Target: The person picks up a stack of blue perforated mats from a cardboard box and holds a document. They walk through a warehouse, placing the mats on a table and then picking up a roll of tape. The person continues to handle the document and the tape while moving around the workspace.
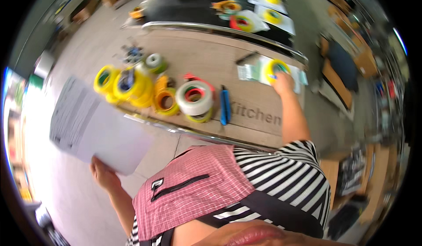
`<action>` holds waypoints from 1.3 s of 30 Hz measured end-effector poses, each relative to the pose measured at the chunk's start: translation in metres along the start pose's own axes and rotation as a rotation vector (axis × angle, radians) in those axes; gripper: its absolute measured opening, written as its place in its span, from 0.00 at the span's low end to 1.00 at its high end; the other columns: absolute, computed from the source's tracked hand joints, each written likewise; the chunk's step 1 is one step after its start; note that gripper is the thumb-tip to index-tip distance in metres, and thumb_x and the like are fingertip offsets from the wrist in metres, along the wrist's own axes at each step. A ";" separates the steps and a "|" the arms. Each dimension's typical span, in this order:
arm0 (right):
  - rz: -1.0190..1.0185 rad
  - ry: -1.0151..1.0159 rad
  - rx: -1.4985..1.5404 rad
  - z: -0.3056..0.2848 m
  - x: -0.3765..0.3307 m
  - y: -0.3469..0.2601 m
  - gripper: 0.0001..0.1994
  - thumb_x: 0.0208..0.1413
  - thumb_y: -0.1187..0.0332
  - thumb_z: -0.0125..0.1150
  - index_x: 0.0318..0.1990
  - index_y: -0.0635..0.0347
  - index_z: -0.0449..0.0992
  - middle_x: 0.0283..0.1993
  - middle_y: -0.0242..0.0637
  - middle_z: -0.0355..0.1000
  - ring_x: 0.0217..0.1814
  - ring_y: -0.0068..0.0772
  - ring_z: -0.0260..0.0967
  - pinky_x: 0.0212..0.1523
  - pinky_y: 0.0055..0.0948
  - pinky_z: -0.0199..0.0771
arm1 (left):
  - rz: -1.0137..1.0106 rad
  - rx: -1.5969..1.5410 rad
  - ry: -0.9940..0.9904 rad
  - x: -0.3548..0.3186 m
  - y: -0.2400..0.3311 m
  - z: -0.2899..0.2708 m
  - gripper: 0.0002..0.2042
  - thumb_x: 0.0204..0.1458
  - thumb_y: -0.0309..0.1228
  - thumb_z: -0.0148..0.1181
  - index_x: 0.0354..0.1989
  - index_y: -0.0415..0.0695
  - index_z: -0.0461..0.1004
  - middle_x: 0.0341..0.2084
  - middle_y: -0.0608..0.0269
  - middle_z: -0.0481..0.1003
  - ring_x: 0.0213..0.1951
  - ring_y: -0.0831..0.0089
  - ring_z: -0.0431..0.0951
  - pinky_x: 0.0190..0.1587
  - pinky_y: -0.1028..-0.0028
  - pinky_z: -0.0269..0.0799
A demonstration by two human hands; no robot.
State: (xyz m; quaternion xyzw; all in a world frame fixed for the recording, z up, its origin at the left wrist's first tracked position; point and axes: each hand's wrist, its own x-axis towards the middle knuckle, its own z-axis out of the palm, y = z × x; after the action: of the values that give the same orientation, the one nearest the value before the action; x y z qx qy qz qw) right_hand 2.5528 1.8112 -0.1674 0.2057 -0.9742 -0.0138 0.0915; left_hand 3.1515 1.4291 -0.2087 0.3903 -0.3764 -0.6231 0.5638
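Observation:
My left hand [104,175] pinches a printed sheet of paper [110,132] by its near edge, out beyond the left of the table. At the table's right side, my right hand [284,83] grips the near rim of a yellow tape roll [277,65]. Beneath that roll lie white and pale green papers [251,72]. A dark, slim object [247,58] rests just left of them. Nearer to me, a blue utility knife [225,105] lies beside a white tape roll [193,97], which is stacked over a yellowish one.
Several yellow tape rolls [132,88] stand at the left of the brown tabletop [250,107], near an orange tape dispenser [165,97]. Metal rails edge the table. Behind it, a black table [189,13] carries more tape. Cardboard [336,85] leans at the right.

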 end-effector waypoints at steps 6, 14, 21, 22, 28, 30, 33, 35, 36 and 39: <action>-0.163 0.401 0.382 -0.023 -0.040 -0.070 0.18 0.50 0.60 0.69 0.44 0.62 0.77 0.44 0.46 0.75 0.47 0.48 0.71 0.47 0.40 0.70 | 0.022 0.194 0.051 0.005 0.027 -0.004 0.07 0.63 0.35 0.55 0.38 0.45 0.74 0.21 0.79 0.64 0.23 0.88 0.61 0.24 0.83 0.58; -0.958 -0.156 1.306 -0.108 -0.158 -0.310 0.05 0.55 0.74 0.64 0.38 0.64 0.78 0.32 0.32 0.72 0.35 0.21 0.67 0.36 0.21 0.66 | 0.091 0.045 0.091 -0.038 0.086 -0.031 0.10 0.64 0.34 0.52 0.39 0.40 0.74 0.30 0.69 0.76 0.30 0.83 0.72 0.34 0.78 0.70; -1.085 -0.781 1.152 -0.060 -0.246 -0.446 0.23 0.47 0.62 0.75 0.49 0.59 0.76 0.36 0.30 0.74 0.27 0.18 0.61 0.29 0.21 0.67 | 0.070 0.172 0.161 -0.072 0.048 -0.097 0.09 0.64 0.36 0.52 0.33 0.47 0.73 0.20 0.80 0.63 0.23 0.88 0.60 0.22 0.81 0.53; -1.141 -0.717 1.087 -0.081 -0.276 -0.459 0.19 0.46 0.61 0.74 0.42 0.60 0.77 0.29 0.31 0.72 0.26 0.20 0.60 0.29 0.24 0.67 | 0.068 0.179 0.167 -0.087 0.052 -0.120 0.08 0.63 0.36 0.53 0.32 0.49 0.73 0.19 0.81 0.62 0.22 0.89 0.59 0.21 0.81 0.51; -1.261 -1.218 1.306 -0.076 -0.374 -0.522 0.06 0.55 0.70 0.64 0.32 0.62 0.76 0.24 0.30 0.70 0.28 0.19 0.64 0.31 0.25 0.67 | 0.142 -0.074 0.233 -0.143 0.068 -0.221 0.07 0.62 0.32 0.56 0.42 0.41 0.72 0.33 0.67 0.75 0.33 0.79 0.74 0.35 0.77 0.70; -1.332 -1.170 1.250 -0.065 -0.389 -0.533 0.05 0.55 0.70 0.64 0.34 0.62 0.77 0.24 0.29 0.71 0.29 0.19 0.64 0.32 0.25 0.67 | 0.148 -0.118 0.215 -0.146 0.076 -0.248 0.09 0.62 0.31 0.56 0.45 0.40 0.72 0.39 0.63 0.77 0.39 0.76 0.77 0.41 0.75 0.73; -1.345 -1.155 1.152 -0.062 -0.404 -0.552 0.05 0.54 0.71 0.63 0.35 0.63 0.77 0.25 0.28 0.71 0.29 0.19 0.65 0.33 0.25 0.68 | 0.122 -0.149 0.190 -0.123 0.070 -0.288 0.10 0.62 0.32 0.56 0.47 0.40 0.72 0.43 0.61 0.78 0.43 0.73 0.78 0.45 0.73 0.74; -1.303 -1.160 1.146 -0.058 -0.406 -0.567 0.05 0.54 0.71 0.63 0.35 0.62 0.77 0.25 0.27 0.71 0.29 0.19 0.65 0.33 0.25 0.68 | 0.088 -0.173 0.236 -0.097 0.062 -0.295 0.10 0.62 0.32 0.56 0.47 0.40 0.73 0.42 0.62 0.78 0.42 0.73 0.78 0.45 0.73 0.74; -1.274 -1.162 1.174 -0.052 -0.404 -0.576 0.05 0.54 0.71 0.63 0.35 0.62 0.77 0.26 0.27 0.71 0.29 0.18 0.65 0.33 0.25 0.68 | 0.071 -0.169 0.218 -0.081 0.059 -0.296 0.11 0.62 0.32 0.55 0.48 0.40 0.72 0.43 0.61 0.77 0.43 0.73 0.78 0.46 0.72 0.74; -1.149 -1.192 1.232 -0.029 -0.385 -0.610 0.05 0.54 0.70 0.64 0.35 0.61 0.77 0.26 0.26 0.72 0.30 0.17 0.65 0.33 0.24 0.68 | 0.040 -0.163 0.172 -0.022 0.048 -0.294 0.12 0.63 0.34 0.54 0.50 0.40 0.71 0.43 0.63 0.77 0.44 0.75 0.77 0.48 0.73 0.72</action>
State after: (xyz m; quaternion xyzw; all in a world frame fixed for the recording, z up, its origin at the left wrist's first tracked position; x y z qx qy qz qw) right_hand 3.1471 1.4085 -0.2446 0.6111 -0.4540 0.3463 -0.5482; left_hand 3.4399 1.4382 -0.2845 0.3875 -0.2825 -0.6044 0.6362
